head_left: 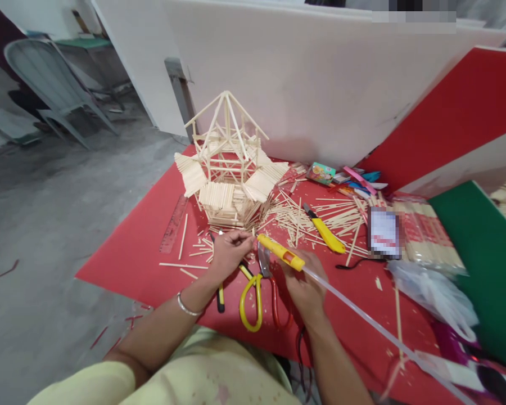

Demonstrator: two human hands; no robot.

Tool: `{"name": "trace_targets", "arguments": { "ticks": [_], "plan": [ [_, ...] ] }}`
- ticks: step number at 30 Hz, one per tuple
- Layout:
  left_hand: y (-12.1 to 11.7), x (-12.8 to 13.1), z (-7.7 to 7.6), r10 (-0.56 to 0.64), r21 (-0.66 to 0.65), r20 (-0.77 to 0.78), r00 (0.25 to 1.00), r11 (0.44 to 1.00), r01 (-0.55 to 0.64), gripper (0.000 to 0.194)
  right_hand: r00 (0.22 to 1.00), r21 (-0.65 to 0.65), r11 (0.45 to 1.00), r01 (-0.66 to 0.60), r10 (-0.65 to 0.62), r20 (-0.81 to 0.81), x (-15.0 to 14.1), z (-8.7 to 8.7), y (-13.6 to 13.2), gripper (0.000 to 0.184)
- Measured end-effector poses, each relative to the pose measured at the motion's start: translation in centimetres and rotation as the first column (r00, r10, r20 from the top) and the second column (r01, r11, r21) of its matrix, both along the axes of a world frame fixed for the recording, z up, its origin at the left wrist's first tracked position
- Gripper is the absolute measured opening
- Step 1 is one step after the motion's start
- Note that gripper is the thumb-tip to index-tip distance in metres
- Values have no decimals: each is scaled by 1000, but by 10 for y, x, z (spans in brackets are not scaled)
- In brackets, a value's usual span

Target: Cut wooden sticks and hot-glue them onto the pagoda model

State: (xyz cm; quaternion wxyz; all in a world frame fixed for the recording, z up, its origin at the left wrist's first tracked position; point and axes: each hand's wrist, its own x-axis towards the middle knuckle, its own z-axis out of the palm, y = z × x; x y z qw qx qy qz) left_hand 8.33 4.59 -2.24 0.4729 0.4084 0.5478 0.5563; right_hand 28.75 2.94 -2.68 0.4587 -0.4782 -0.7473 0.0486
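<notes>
My right hand [306, 284] is wrapped round a yellow hot glue gun [280, 252], with a long clear glue stick running out of its back end. The gun's nozzle points at the fingertips of my left hand [231, 252], which are pinched on what looks like a short wooden stick [253, 231]. Below the hands lie cutters with one yellow and one red handle [251, 306], and another black-and-yellow tool [221, 298] is partly hidden under my left hand. Just beyond stands a model pavilion [223, 205] of thin wooden sticks with an open, pointed roof frame.
Loose sticks [295, 216] are scattered over the red board [130, 247]. A yellow utility knife [329, 235] lies among them, a clear ruler [172, 225] at left. Phone [383, 233], stick packs [432, 230] and plastic bag [434, 292] sit right. A white panel [299, 79] stands behind.
</notes>
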Motion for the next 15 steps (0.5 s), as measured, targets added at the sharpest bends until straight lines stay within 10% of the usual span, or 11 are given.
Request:
{"name": "trace_targets", "arguments": {
  "ticks": [15],
  "plan": [
    [0,2,0,-82,5,-40,996,997,83,20,986,-25,999,38,-41,-161,2,-2,1,25]
  ]
}}
